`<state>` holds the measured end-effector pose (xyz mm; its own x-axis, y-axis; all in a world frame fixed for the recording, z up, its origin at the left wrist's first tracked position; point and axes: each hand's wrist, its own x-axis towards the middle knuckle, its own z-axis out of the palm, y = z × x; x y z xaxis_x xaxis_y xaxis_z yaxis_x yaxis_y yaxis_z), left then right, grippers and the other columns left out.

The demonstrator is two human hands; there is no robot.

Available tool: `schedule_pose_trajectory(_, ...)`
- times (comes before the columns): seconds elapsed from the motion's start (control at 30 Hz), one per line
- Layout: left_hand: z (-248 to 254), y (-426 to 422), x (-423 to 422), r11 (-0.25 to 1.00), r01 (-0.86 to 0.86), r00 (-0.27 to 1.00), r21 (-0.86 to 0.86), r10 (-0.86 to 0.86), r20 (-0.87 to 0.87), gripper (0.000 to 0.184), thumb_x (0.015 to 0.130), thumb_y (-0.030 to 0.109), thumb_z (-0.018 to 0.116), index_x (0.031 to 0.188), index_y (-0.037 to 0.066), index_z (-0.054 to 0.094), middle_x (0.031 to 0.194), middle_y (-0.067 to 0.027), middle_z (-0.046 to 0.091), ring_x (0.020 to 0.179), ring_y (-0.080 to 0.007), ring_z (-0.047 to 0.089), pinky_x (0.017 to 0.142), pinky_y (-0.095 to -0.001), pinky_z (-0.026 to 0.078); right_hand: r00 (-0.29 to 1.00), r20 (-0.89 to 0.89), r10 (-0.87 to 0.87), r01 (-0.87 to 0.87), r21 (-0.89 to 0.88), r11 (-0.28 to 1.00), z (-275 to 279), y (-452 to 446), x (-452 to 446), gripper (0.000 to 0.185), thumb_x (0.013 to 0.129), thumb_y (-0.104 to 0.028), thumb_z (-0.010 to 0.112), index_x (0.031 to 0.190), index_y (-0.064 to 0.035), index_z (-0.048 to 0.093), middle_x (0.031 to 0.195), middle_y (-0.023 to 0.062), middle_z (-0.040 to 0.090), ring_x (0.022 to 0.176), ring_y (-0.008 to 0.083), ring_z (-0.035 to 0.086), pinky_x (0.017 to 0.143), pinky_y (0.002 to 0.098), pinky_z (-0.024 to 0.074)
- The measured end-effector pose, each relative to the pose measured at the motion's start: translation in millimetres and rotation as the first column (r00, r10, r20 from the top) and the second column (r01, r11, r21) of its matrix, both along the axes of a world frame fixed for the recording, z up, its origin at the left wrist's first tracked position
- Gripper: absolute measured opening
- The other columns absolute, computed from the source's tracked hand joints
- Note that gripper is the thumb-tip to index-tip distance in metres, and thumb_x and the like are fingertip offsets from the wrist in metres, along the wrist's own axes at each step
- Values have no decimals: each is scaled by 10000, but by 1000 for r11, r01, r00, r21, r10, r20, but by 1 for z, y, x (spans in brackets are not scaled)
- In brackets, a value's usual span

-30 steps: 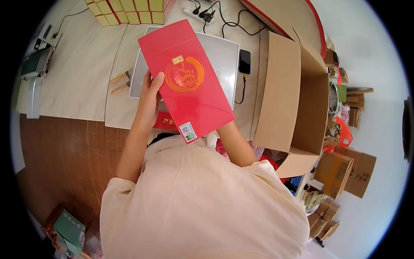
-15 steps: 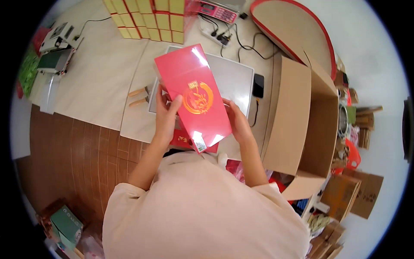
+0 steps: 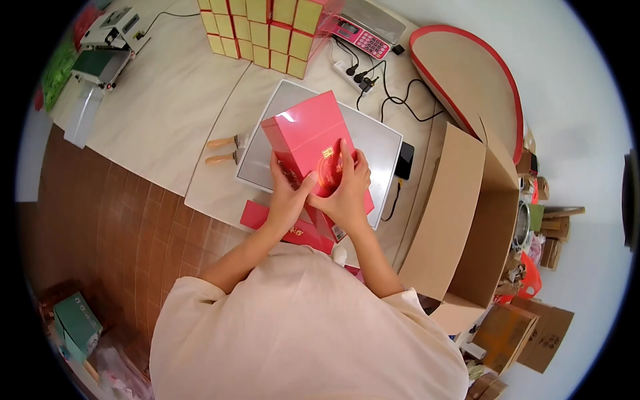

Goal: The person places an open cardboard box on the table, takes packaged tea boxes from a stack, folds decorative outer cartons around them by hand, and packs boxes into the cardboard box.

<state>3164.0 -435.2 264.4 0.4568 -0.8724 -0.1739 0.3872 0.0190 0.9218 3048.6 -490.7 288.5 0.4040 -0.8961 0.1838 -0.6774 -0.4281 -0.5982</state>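
Observation:
A glossy red gift box [image 3: 310, 130] with gold lettering is tilted above a silver-topped panel [image 3: 267, 163] on the table. My left hand [image 3: 288, 200] grips the box's near left side, thumb toward its front face. My right hand [image 3: 345, 193] holds the lower right part, its fingers lying over the gold emblem and partly hiding it. Another red box [image 3: 253, 215] with gold writing lies below, close to my body and partly covered by my forearms. Two wooden-handled tools [image 3: 222, 159] rest at the panel's left edge.
Stacked yellow-and-red boxes [image 3: 260, 37] stand at the back, near a pink scale [image 3: 360, 37] and a power strip [image 3: 353, 77] with black cables. On the right is an open cardboard box [image 3: 443, 213], with a phone [image 3: 404, 160] nearby. A machine [image 3: 107, 50] sits far left.
The red gift box has tipped, so its end face shows. My right hand has moved from its right edge onto the front, closer to my left hand. The view has shifted slightly.

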Motion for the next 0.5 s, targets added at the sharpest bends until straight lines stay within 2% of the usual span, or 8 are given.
schedule_pose_trajectory(0.1, -20, -10, 3, 999, 10, 999, -41, -9, 33, 853, 865, 162, 614, 1429, -18, 0, 1371, -188, 274, 1252, -250, 349, 1024, -363, 333, 998, 8, 59, -58, -68, 996, -18, -18, -5, 1095, 493, -418, 816, 1414, -126, 302, 1324, 280, 285, 1193, 442, 315, 996, 518, 250)
schedule_pose_trajectory(0.17, -47, -10, 15, 986, -120, 933, 117, 72, 353, 848, 870, 198, 609, 1431, -26, 13, 1344, -204, 287, 1247, -276, 337, 1035, -392, 304, 995, -22, 94, -95, -66, 993, -38, -33, -11, 1082, 486, -420, 814, 1403, -124, 323, 1315, 278, 302, 1191, 436, 322, 994, 517, 248)
schedule_pose_trajectory(0.2, -69, -10, 22, 973, -208, 838, 104, 122, 531, 785, 874, 213, 601, 1425, -19, 92, 1323, -202, 305, 1240, -292, 333, 1043, -404, 281, 989, -80, 122, -128, -77, 989, -52, -40, -14, 1072, 486, -419, 812, 1399, -128, 331, 1310, 278, 309, 1190, 431, 327, 992, 515, 249)
schedule_pose_trajectory(0.23, -69, -6, 31, 971, -216, 838, 103, 130, 530, 785, 874, 213, 601, 1425, -19, 92, 1323, -202, 305, 1240, -292, 333, 1043, -404, 281, 979, -136, 149, -161, -87, 983, -56, -46, -15, 1063, 486, -418, 811, 1395, -131, 340, 1306, 278, 315, 1189, 426, 331, 990, 514, 250)
schedule_pose_trajectory(0.3, -66, 6, 45, 969, -219, 859, 117, 134, 493, 695, 883, 174, 570, 1431, 55, 160, 1352, -160, 311, 1255, -259, 344, 1049, -404, 279, 964, -196, 178, -189, -37, 981, -58, -52, -21, 1031, 482, -388, 825, 1374, -135, 375, 1322, 263, 309, 1202, 426, 318, 998, 510, 253)
schedule_pose_trajectory(0.33, -66, 12, 51, 967, -234, 863, 103, 157, 481, 627, 882, 132, 553, 1409, 65, 219, 1349, -146, 333, 1240, -251, 368, 1024, -389, 311, 949, -230, 215, -229, -36, 973, -60, -53, -23, 1036, 476, -387, 827, 1374, -136, 375, 1323, 254, 308, 1204, 419, 318, 1000, 508, 251)
schedule_pose_trajectory(0.5, -75, 28, 63, 953, -253, 879, 164, 156, 451, 570, 880, 109, 550, 1375, 60, 272, 1339, -131, 364, 1206, -243, 413, 995, -376, 345, 929, -262, 262, -274, -9, 962, -71, -55, -27, 1047, 467, -397, 833, 1373, -139, 376, 1325, 231, 305, 1205, 404, 316, 1000, 506, 252)
